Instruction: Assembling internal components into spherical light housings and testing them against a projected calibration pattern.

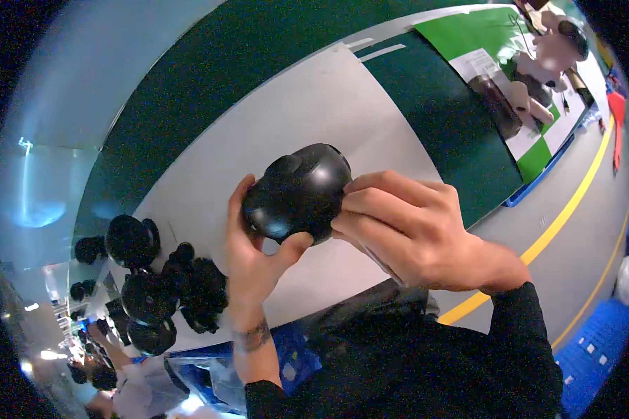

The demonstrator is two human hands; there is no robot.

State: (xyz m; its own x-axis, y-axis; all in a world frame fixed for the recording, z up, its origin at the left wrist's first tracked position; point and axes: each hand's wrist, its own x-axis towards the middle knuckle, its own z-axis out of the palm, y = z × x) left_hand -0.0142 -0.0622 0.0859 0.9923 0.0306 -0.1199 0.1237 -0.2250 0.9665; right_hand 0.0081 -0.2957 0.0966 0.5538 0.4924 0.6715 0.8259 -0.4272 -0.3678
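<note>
Both of my hands hold a rounded black plastic housing (297,195) up above a grey table (314,112). My left hand (248,255) cups it from below and behind, thumb pressed against its lower front. My right hand (405,230) grips its right side with fingers curled over the edge. Black sleeves cover my forearms.
A pile of similar black round parts (164,279) lies at the table's left end. A blue bin with clear bags (210,370) sits below the table edge. Another person (545,63) works at a green-matted bench at the upper right. A yellow floor line (559,216) runs past.
</note>
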